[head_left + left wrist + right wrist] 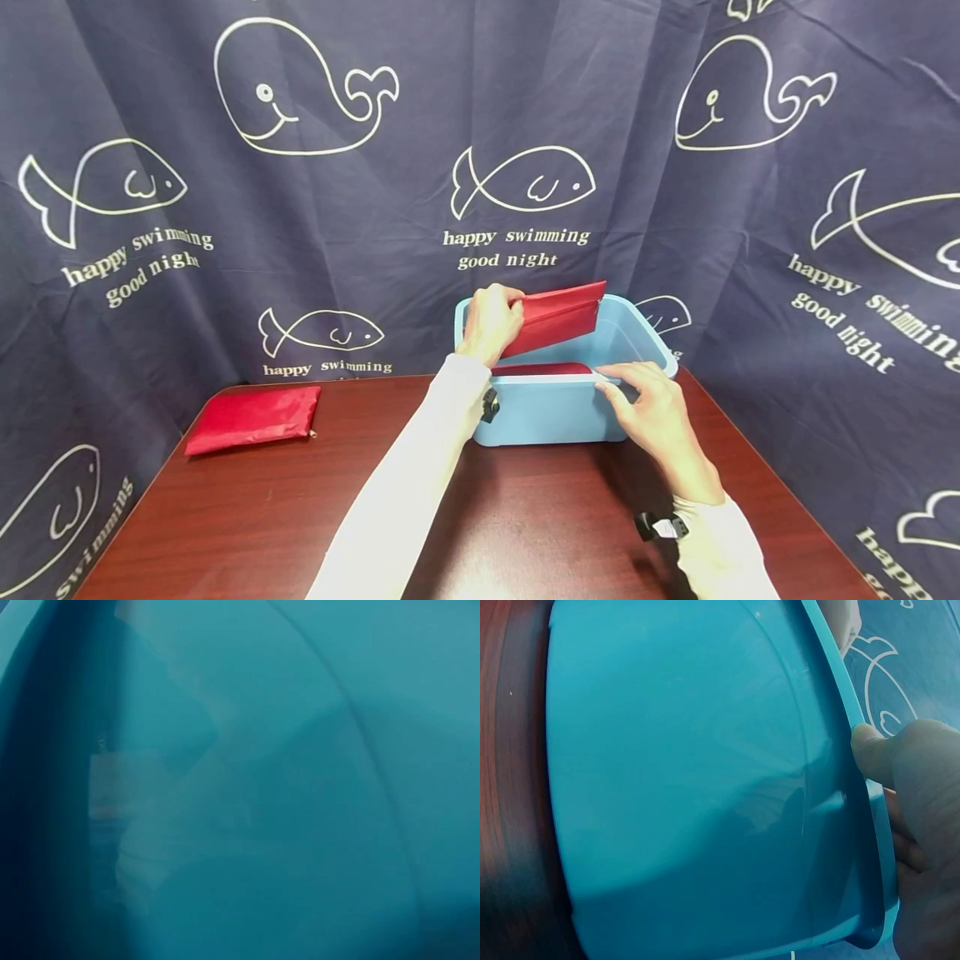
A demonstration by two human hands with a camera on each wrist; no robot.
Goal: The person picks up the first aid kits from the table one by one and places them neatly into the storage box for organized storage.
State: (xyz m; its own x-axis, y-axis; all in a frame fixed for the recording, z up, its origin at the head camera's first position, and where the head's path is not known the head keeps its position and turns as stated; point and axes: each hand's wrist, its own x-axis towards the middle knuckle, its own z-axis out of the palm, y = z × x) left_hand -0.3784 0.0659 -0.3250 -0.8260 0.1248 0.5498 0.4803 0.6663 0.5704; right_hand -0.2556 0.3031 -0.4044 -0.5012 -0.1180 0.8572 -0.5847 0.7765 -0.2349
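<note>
My left hand (pixel 493 321) pinches a red zippered pouch (pixel 558 317) by its left end, holding it tilted over the open top of a light blue plastic bin (pixel 551 412). Inside the bin, behind the front wall, shows the upper part of another red item (pixel 540 369); its lower part is hidden. The bin's front rim is gripped by my right hand (pixel 651 407), with the thumb (pixel 870 746) on the outer side and the fingers over the rim. Only the bin's blue wall (pixel 300 795) fills the left wrist view.
A second red pouch (pixel 253 419) lies flat on the brown wooden table (pixel 352 450), near its back left corner. Dark blue curtains (pixel 420 100) printed with whales and fish stand close behind the bin and along both sides.
</note>
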